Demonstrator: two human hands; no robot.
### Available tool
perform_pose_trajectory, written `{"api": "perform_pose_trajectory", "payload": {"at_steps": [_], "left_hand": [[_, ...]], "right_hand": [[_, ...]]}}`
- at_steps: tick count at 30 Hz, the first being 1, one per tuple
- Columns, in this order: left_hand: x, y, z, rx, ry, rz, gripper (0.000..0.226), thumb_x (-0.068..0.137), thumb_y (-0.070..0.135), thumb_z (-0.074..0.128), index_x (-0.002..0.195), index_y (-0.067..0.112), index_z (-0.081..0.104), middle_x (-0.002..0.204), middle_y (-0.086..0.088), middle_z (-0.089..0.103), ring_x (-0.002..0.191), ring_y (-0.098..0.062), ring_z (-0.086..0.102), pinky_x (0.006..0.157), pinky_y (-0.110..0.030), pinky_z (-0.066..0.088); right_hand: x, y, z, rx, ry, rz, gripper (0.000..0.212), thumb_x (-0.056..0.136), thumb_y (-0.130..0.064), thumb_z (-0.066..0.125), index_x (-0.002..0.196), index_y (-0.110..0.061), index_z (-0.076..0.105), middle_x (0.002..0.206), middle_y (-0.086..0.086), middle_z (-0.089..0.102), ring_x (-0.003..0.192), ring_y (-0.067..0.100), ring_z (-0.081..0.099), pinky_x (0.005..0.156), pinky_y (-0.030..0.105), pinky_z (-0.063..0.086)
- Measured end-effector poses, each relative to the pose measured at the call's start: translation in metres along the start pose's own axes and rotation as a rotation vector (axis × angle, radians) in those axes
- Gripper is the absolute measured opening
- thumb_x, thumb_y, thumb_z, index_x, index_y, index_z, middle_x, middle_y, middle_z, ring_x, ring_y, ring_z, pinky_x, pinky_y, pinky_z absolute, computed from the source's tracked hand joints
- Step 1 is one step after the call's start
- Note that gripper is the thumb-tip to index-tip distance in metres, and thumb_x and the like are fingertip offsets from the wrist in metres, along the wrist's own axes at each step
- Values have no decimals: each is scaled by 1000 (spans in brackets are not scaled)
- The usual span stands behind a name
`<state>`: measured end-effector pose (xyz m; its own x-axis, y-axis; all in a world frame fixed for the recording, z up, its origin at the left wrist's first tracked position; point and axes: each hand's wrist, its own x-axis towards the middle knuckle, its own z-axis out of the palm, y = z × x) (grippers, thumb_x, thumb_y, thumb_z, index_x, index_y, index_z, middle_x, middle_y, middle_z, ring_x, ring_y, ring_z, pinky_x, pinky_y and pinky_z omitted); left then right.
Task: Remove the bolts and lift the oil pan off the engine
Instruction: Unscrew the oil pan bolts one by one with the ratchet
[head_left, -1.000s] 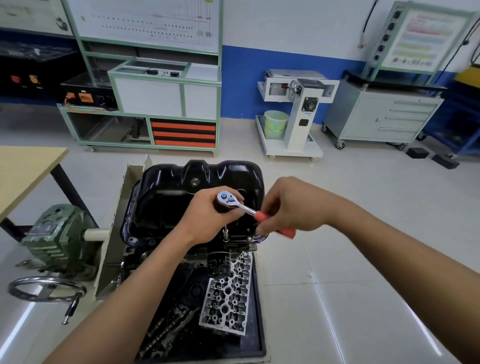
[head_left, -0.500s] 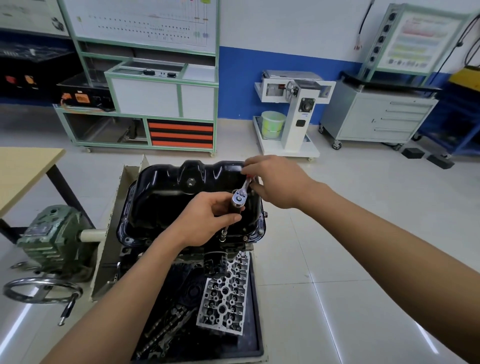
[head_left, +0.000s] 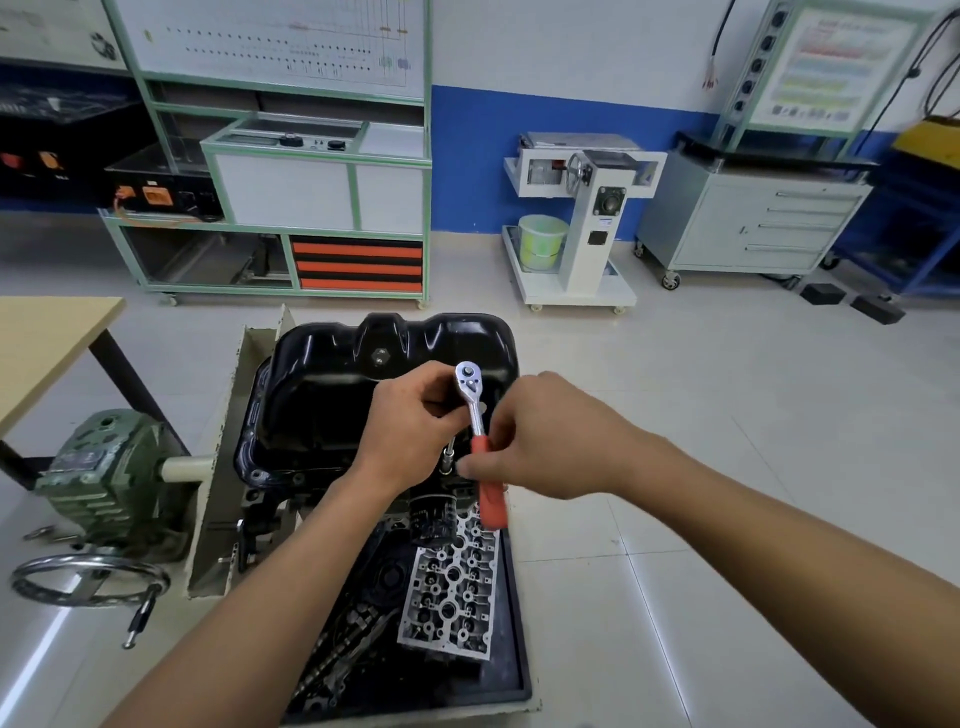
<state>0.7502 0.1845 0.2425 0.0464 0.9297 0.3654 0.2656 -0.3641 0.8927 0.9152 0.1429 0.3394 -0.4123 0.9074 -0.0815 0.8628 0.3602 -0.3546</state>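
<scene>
Gripping the red handle of the ratchet, the right hand has its fingers curled round the upper part of the handle, and the lower end of the handle sticks out below the hand, toward the person. Just beside it, the left hand is closed round the tool under the chrome head, where the extension begins, so both hands hold the same tool and almost touch. The long axis of the ratchet runs from the head, on the far side, back toward the person and a little to the right. The extension goes down from the head to the near rim of the oil pan. The bolt under the socket is hidden, so I cannot tell how far it is out. The black pan sits on top of the engine, mostly to the left of the grip and beyond it, with its drain plug on the far wall. The right hand is nearer to the free end of the handle, so I judge that the turning falls to it, while the left hand steadies the head over the bolt. Both forearms reach forward from the lower edge of the view, the right one coming in from the right side. Under the hands stand the oil filter and a cylinder head in a black tray.
</scene>
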Motion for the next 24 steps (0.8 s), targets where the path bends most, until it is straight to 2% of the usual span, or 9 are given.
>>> {"api": "perform_pose_trajectory", "payload": {"at_steps": [1, 3, 6, 10, 13, 16, 18, 20, 24], "left_hand": [[-1, 0, 0, -3, 19, -3, 25, 79, 4, 84, 93, 22, 73, 84, 7, 76, 80, -13, 74, 76, -29, 61], [-2, 1, -2, 5, 51, -7, 24, 77, 8, 87, 90, 20, 71, 81, 8, 75, 76, -12, 73, 71, -23, 59], [-1, 3, -9, -2, 13, -47, 27, 76, 9, 89, 86, 22, 68, 81, 8, 75, 76, -10, 73, 73, -22, 59], [4, 5, -21, 26, -150, -56, 17, 84, 10, 83, 95, 18, 73, 87, 3, 74, 83, -11, 70, 80, -24, 55], [1, 9, -21, 27, -292, -59, 19, 87, 6, 78, 102, 17, 75, 95, 1, 76, 93, -13, 72, 87, -23, 56], [0, 13, -21, -24, -389, -91, 32, 89, -2, 73, 108, 23, 73, 104, 2, 77, 102, -9, 72, 91, -19, 54], [2, 14, -21, -16, -423, -100, 33, 91, -2, 71, 111, 24, 71, 107, 5, 76, 105, -8, 71, 94, -19, 54], [4, 13, -20, -7, -399, -107, 28, 91, -1, 72, 111, 18, 72, 105, 2, 76, 103, -11, 72, 93, -23, 56], [3, 10, -15, -20, -261, -95, 23, 85, 2, 80, 103, 14, 73, 95, -3, 77, 90, -18, 74, 86, -26, 59]], "right_hand": [[1, -3, 3, 19, 16, -7, 50, 78, -50, 75, 46, -18, 55, 43, -16, 49, 47, -2, 49, 46, 26, 30], [5, -4, 3, 45, 7, -4, 47, 77, -48, 77, 50, -14, 60, 40, -8, 46, 42, 5, 45, 45, 25, 31], [9, 4, -12, 28, -48, 13, 30, 76, -43, 81, 65, -16, 74, 43, -9, 54, 40, 6, 46, 42, 18, 34], [18, 20, -29, -26, 19, 9, 5, 80, -30, 79, 82, -25, 80, 65, -8, 70, 54, 6, 61, 56, 23, 48], [32, 28, -36, -163, 118, -27, 11, 84, -22, 74, 91, -29, 80, 77, -8, 68, 69, 14, 60, 67, 30, 53], [49, 34, -40, -268, 121, -58, 17, 89, -15, 64, 90, -27, 76, 83, 0, 68, 84, 26, 60, 72, 35, 53], [58, 34, -38, -272, 141, -75, 27, 92, -11, 60, 107, -26, 76, 100, 5, 72, 98, 28, 61, 82, 39, 53], [63, 31, -35, -289, 161, -115, 32, 93, -8, 56, 115, -24, 73, 109, 4, 70, 105, 29, 60, 85, 41, 51], [59, 33, -26, -336, 188, -119, 18, 93, -20, 55, 104, -21, 70, 106, 2, 66, 99, 31, 59, 77, 39, 50]]}}
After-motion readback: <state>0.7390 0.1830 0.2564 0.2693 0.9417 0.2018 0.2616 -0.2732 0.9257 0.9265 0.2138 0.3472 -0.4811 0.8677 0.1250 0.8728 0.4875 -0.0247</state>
